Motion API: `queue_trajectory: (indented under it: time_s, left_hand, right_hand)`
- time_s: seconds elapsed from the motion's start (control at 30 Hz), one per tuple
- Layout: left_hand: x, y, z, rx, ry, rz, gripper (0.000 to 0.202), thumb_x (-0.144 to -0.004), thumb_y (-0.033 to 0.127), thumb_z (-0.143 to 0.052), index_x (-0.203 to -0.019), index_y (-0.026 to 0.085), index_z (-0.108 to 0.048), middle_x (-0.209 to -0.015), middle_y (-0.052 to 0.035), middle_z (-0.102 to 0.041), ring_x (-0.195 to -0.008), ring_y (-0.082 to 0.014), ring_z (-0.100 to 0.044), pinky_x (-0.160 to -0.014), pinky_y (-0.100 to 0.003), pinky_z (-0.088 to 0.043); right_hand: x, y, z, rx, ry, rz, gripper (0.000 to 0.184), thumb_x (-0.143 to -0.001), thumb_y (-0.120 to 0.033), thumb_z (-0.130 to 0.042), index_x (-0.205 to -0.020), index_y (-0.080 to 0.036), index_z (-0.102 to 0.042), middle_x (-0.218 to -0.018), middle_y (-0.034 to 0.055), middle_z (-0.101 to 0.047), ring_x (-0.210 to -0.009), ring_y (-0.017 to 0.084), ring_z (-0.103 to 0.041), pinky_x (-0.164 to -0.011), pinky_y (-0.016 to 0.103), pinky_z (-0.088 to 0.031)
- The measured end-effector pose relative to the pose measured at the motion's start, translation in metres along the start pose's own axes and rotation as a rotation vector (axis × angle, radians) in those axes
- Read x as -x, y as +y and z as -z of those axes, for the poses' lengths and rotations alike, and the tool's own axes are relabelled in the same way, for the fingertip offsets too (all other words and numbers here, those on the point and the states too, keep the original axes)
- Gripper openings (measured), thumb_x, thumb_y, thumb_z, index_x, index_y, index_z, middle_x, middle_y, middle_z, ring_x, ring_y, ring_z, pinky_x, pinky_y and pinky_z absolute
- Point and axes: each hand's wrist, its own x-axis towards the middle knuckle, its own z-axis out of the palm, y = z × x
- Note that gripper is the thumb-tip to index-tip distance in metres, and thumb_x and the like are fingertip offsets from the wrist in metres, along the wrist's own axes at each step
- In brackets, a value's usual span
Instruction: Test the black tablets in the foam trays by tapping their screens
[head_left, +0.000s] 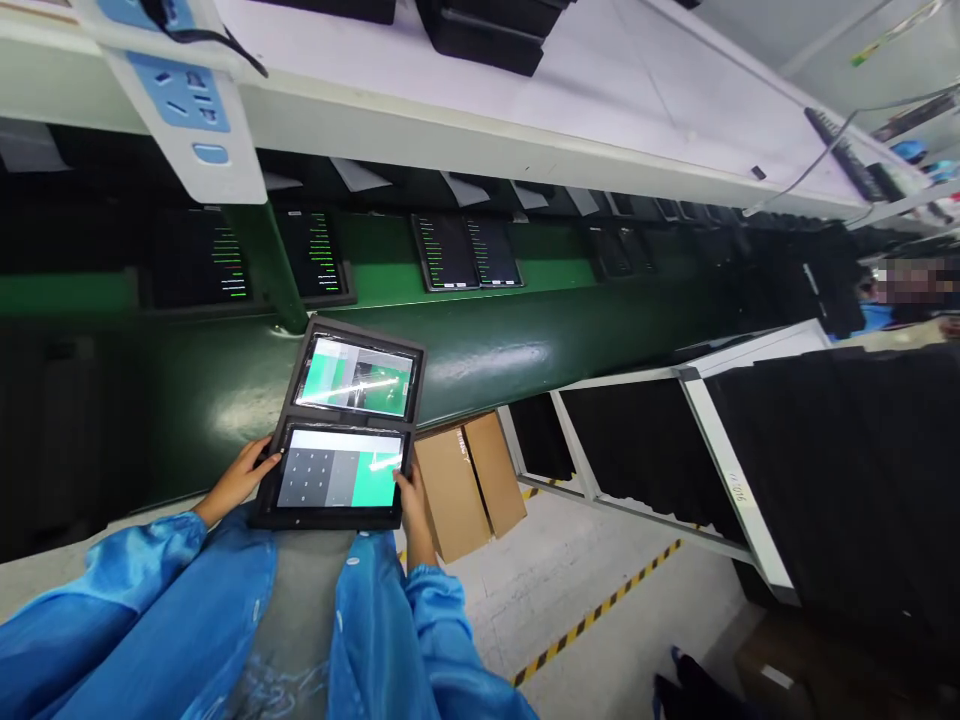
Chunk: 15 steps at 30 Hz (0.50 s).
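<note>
A dark tray (342,415) holding two lit tablets rests over my lap at the edge of the green conveyor belt (480,350). The near tablet (337,470) shows a grey keypad and a green panel; the far tablet (356,376) shows green and white. My left hand (241,476) grips the tray's left edge, thumb on its rim. At the near right corner, my right hand (410,495) holds the tray with its thumb on the frame. Both sleeves are shiny blue.
Several dark tablets with green text (446,252) stand in a row along the belt's far side. A white shelf (525,110) with a power strip (184,95) runs above. A cardboard box (469,485) sits on the floor, beside a white frame of black panels (750,450). A person sits at far right.
</note>
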Motion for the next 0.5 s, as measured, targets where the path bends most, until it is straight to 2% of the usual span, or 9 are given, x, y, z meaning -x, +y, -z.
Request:
queue_trajectory:
  time_s: [0.07, 0.17, 0.37, 0.5]
  left_hand:
    - [0.002, -0.005, -0.001, -0.004, -0.005, -0.002, 0.078, -0.071, 0.08, -0.053, -0.121, 0.02, -0.061, -0.122, -0.0131, -0.062, -0.117, -0.0309, -0.058, -0.111, -0.051, -0.043]
    - [0.003, -0.013, -0.008, -0.015, 0.007, -0.006, 0.079, -0.073, 0.078, -0.05, -0.124, 0.018, -0.059, -0.125, -0.0146, -0.059, -0.117, -0.0307, -0.057, -0.111, -0.051, -0.042]
    - [0.0, -0.024, -0.015, -0.035, 0.028, -0.039, 0.08, -0.075, 0.074, -0.048, -0.128, 0.015, -0.056, -0.129, -0.0163, -0.057, -0.118, -0.0302, -0.056, -0.113, -0.051, -0.04]
    - [-0.004, -0.025, -0.008, -0.038, 0.008, -0.073, 0.075, -0.074, 0.074, -0.047, -0.12, 0.016, -0.062, -0.122, -0.0152, -0.063, -0.121, -0.0303, -0.057, -0.112, -0.05, -0.042]
  right_hand:
    - [0.025, 0.023, 0.006, 0.052, 0.044, -0.085, 0.049, -0.064, -0.044, -0.075, -0.107, -0.02, -0.071, -0.113, 0.0069, -0.074, -0.118, 0.03, -0.062, -0.104, 0.038, -0.046]
    - [0.037, 0.038, 0.006, 0.086, 0.071, -0.12, 0.049, -0.069, -0.05, -0.07, -0.105, -0.018, -0.072, -0.115, 0.0091, -0.074, -0.12, 0.032, -0.061, -0.106, 0.041, -0.045]
    - [0.015, 0.029, -0.004, 0.138, 0.04, -0.083, 0.053, -0.066, -0.053, -0.076, -0.103, -0.015, -0.074, -0.107, 0.0123, -0.076, -0.117, 0.035, -0.064, -0.104, 0.042, -0.046]
    - [0.02, 0.025, -0.006, 0.139, 0.026, -0.028, 0.052, -0.069, -0.053, -0.074, -0.106, -0.016, -0.074, -0.103, 0.0113, -0.077, -0.116, 0.033, -0.064, -0.104, 0.042, -0.047]
